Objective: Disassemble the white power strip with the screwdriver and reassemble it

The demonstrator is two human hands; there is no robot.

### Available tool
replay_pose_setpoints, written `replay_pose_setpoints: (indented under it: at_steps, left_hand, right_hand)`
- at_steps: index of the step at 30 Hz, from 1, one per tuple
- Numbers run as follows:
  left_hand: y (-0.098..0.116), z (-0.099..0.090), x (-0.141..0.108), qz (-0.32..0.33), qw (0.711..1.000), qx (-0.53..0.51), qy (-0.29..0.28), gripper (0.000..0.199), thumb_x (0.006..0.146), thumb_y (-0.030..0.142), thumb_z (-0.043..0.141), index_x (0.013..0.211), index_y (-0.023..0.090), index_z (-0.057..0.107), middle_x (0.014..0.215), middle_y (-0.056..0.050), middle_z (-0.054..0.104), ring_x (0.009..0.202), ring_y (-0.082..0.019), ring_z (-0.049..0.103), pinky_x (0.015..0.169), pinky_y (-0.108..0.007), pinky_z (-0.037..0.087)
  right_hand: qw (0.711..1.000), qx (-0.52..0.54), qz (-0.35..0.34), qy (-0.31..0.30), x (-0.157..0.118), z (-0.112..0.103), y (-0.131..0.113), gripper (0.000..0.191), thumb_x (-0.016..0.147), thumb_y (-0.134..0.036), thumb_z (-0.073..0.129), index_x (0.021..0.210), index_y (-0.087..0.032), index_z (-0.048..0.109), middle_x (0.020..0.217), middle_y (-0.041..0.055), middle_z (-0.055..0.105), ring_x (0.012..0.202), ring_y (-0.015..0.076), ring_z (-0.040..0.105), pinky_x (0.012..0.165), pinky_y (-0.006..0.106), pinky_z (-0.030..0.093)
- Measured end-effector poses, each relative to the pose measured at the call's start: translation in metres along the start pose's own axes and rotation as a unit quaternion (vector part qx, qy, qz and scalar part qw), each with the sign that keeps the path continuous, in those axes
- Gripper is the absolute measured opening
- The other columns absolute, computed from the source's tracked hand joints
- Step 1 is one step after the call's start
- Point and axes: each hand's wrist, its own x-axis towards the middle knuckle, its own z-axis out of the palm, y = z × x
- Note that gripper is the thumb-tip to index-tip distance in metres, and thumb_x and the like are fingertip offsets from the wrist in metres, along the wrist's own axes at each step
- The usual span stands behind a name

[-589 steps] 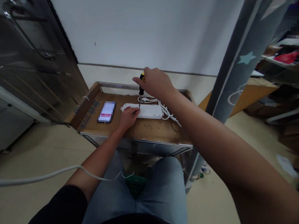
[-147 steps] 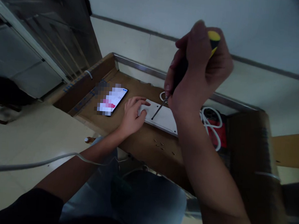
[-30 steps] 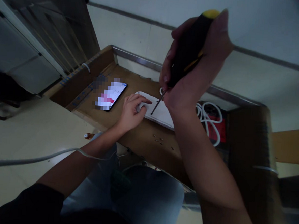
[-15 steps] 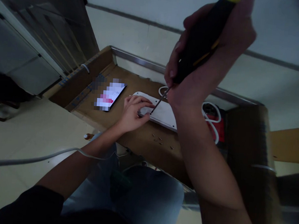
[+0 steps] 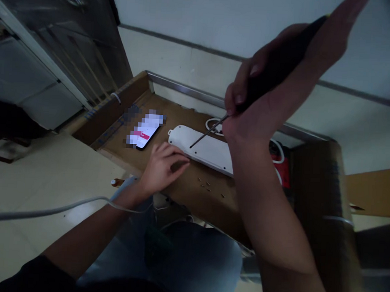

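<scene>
My right hand (image 5: 268, 80) is wrapped round the thick black handle of a screwdriver (image 5: 209, 131), raised above the board. Its thin shaft slants down to the left, and the tip appears over or against a white power strip (image 5: 211, 148). The strip lies with a flat face up, dark screw holes along its edges; my right forearm covers its right end. At the strip's near left edge is my left hand (image 5: 162, 168), thumb and fingertips drawn close together in a pinch. What they hold, if anything, is too small to see. Several small screws (image 5: 208, 184) lie in front of the strip.
A phone (image 5: 144, 132) with a lit screen lies left on the cardboard-covered surface (image 5: 179, 184). White cable (image 5: 212, 123) loops behind the strip. A red and black object (image 5: 282, 169) sits partly behind my right arm. Cardboard sides (image 5: 324, 185) rise at both ends; a wall stands behind.
My left hand has come off the power strip, moving left and toward me, its fingers now pinched. My right hand and the screwdriver have shifted slightly right in view, the tip now farther left.
</scene>
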Motion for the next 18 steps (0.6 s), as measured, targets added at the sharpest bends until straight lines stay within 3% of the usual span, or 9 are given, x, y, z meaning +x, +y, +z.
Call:
replay_pose_setpoints:
  at_steps: [3, 6, 9, 12, 14, 18]
  left_hand:
    - [0.002, -0.005, -0.018, 0.043, 0.994, 0.013, -0.104, 0.02, 0.105, 0.032, 0.06, 0.107, 0.025, 0.078, 0.101, -0.004, 0.075, 0.096, -0.021, 0.064, 0.086, -0.038, 0.046]
    - [0.001, -0.004, -0.021, 0.045, 0.989, 0.01, -0.144, 0.024, 0.107, 0.032, 0.056, 0.113, 0.024, 0.078, 0.102, -0.006, 0.072, 0.097, -0.021, 0.064, 0.086, -0.037, 0.049]
    - [0.0, -0.002, -0.018, 0.039, 0.987, 0.013, -0.158, 0.026, 0.107, 0.033, 0.055, 0.116, 0.025, 0.078, 0.104, -0.006, 0.071, 0.099, -0.022, 0.064, 0.087, -0.039, 0.051]
    - [0.0, -0.001, -0.018, 0.031, 0.987, 0.0, -0.161, 0.027, 0.107, 0.031, 0.054, 0.124, 0.025, 0.074, 0.108, -0.007, 0.07, 0.102, -0.023, 0.064, 0.091, -0.041, 0.054]
    - [-0.001, -0.001, -0.019, 0.017, 0.987, -0.021, -0.156, 0.027, 0.105, 0.03, 0.056, 0.127, 0.024, 0.072, 0.112, -0.008, 0.07, 0.106, -0.024, 0.065, 0.094, -0.043, 0.055]
    - [-0.003, -0.001, -0.019, -0.045, 0.989, -0.081, -0.114, 0.024, 0.104, 0.03, 0.059, 0.122, 0.022, 0.072, 0.113, -0.009, 0.069, 0.108, -0.025, 0.066, 0.095, -0.043, 0.058]
  right_hand:
    - [0.993, 0.049, -0.081, 0.076, -0.005, 0.011, 0.01, 0.044, 0.099, -0.045, 0.052, 0.063, -0.023, 0.039, 0.057, -0.0042, 0.033, 0.038, 0.0064, 0.031, 0.035, 0.026, 0.015]
    - [0.991, 0.013, -0.084, 0.104, -0.006, 0.017, 0.021, 0.047, 0.098, -0.045, 0.053, 0.06, -0.023, 0.037, 0.054, -0.005, 0.032, 0.037, 0.0065, 0.031, 0.035, 0.026, 0.016]
    - [0.992, -0.019, -0.087, 0.086, 0.0, 0.022, 0.03, 0.057, 0.094, -0.064, 0.057, 0.06, -0.024, 0.034, 0.051, -0.0052, 0.032, 0.038, 0.0087, 0.03, 0.034, 0.028, 0.018]
    - [0.991, -0.029, -0.08, 0.106, 0.008, 0.031, 0.04, 0.064, 0.09, -0.077, 0.055, 0.06, -0.025, 0.034, 0.05, -0.005, 0.031, 0.038, 0.0094, 0.028, 0.035, 0.03, 0.017]
    - [0.989, -0.037, -0.066, 0.124, 0.012, 0.037, 0.047, 0.065, 0.088, -0.079, 0.057, 0.059, -0.025, 0.035, 0.051, -0.0045, 0.032, 0.039, 0.0097, 0.029, 0.037, 0.031, 0.017]
    - [0.993, -0.055, -0.032, 0.099, 0.015, 0.043, 0.063, 0.058, 0.086, -0.074, 0.061, 0.061, -0.027, 0.039, 0.053, -0.0041, 0.038, 0.042, 0.0114, 0.031, 0.04, 0.032, 0.019]
